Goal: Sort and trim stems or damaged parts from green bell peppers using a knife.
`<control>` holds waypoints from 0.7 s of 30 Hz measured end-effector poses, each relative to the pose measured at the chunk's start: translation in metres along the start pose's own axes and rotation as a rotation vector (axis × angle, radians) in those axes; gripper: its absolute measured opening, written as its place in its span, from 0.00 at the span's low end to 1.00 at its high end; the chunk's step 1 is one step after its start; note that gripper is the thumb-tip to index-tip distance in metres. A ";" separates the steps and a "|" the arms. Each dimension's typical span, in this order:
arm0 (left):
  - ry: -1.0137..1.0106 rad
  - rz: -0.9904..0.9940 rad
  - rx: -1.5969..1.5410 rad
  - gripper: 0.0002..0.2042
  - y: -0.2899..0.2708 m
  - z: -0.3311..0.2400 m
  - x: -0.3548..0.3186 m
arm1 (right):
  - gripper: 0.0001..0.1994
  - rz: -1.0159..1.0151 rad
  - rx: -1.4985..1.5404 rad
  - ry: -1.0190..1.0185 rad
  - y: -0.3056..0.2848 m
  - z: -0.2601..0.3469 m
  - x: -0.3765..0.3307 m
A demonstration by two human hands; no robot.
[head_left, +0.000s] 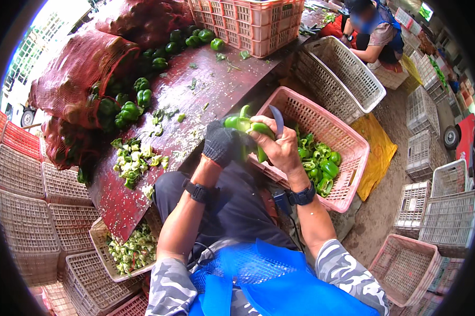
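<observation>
Over the near edge of a pink plastic crate (354,138), my gloved left hand (219,143) is closed on a green bell pepper (241,124), which looks cut open. My bare right hand (283,149) grips a knife (277,118), its curved blade pointing up past the fingers. The right thumb and fingers also press on a green piece of the pepper; whether that piece is still joined on cannot be made out. Inside the pink crate lie several cut green peppers (321,167). Motion slightly blurs the left hand.
Left of my hands is a dark red table (195,95) with pepper scraps (135,160), seeds and whole peppers spilling from red mesh sacks (79,73). A scrap crate (132,253) stands below its corner. Stacked crates (24,221) flank me. Another person (371,37) works at the far right.
</observation>
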State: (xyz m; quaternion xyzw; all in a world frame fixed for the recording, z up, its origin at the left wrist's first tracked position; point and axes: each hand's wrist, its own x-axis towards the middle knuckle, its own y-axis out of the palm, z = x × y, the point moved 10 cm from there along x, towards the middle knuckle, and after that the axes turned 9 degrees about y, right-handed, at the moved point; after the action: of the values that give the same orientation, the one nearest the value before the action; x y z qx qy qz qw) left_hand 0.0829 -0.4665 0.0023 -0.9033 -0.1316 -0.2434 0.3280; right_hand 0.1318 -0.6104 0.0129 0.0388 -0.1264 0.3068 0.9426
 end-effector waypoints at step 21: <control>0.143 0.307 -0.236 0.13 0.048 0.013 0.016 | 0.35 -0.063 -0.575 -0.101 -0.072 0.015 -0.012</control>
State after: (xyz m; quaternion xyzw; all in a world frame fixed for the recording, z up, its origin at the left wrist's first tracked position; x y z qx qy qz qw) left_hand 0.1204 -0.4927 -0.0238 -0.9254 0.0609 -0.2676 0.2614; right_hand 0.1611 -0.6774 0.0241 -0.2108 -0.2538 0.2264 0.9165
